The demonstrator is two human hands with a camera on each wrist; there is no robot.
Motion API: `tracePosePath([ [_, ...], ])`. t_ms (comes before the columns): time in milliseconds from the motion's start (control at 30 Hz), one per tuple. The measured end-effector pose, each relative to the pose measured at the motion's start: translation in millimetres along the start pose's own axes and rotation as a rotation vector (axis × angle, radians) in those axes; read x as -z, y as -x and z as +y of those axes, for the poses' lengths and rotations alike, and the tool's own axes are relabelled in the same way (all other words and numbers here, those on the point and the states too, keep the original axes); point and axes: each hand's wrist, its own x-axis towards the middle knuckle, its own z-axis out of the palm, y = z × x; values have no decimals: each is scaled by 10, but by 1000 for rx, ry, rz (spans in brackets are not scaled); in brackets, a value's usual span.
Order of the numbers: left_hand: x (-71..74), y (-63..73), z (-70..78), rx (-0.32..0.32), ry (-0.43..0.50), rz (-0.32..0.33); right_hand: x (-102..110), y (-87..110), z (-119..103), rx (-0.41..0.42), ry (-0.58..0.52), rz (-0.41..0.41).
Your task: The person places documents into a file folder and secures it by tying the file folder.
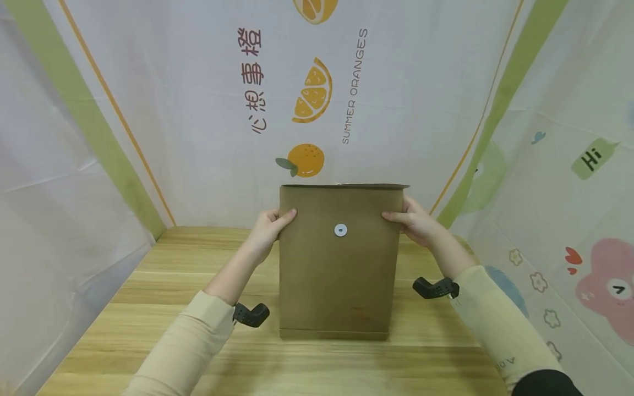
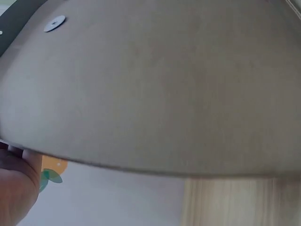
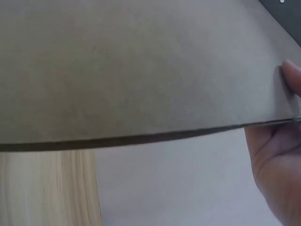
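Note:
A brown kraft-paper document envelope [image 1: 337, 280] stands upright, its broad face toward me and its lower edge close over the table. On that face, in the upper half, is a round white button [image 1: 340, 230]. My left hand [image 1: 264, 231] grips the left side edge near the top, thumb on the front and fingers behind. Opposite it, my right hand [image 1: 418, 223] pinches the right edge at about the same height. Brown paper fills most of both wrist views, with the left hand [image 2: 19, 183] at its lower left corner and the right hand [image 3: 277, 160] at the right.
Under the envelope lies a wood-grain table [image 1: 148, 324]. A white curtain [image 1: 208, 159] printed with oranges hangs behind it, and patterned cloth [image 1: 540, 220] closes off the right side. Black wrist cameras [image 1: 251, 315] stick out from both forearms.

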Motion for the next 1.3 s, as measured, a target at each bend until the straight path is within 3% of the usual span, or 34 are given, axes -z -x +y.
tracePosePath([
  [133,14,-6,-3,-31,37,1,-19,-29,8,-10,54,40],
  [233,24,-5,-16,-39,66,7,-42,-29,-13,38,69,66],
  [400,32,-3,-30,-44,84,16,-76,-3,-103,154,-90,90],
  [500,40,-10,-27,-50,72,16,-91,1,-172,139,-153,133],
  [667,69,-11,26,-55,66,6,-110,-13,-251,74,-132,205],
  [933,95,-20,200,-76,64,80,-121,-4,-246,68,-101,218],
  [1300,92,-58,314,-55,31,68,-129,45,-236,79,-53,247],
])
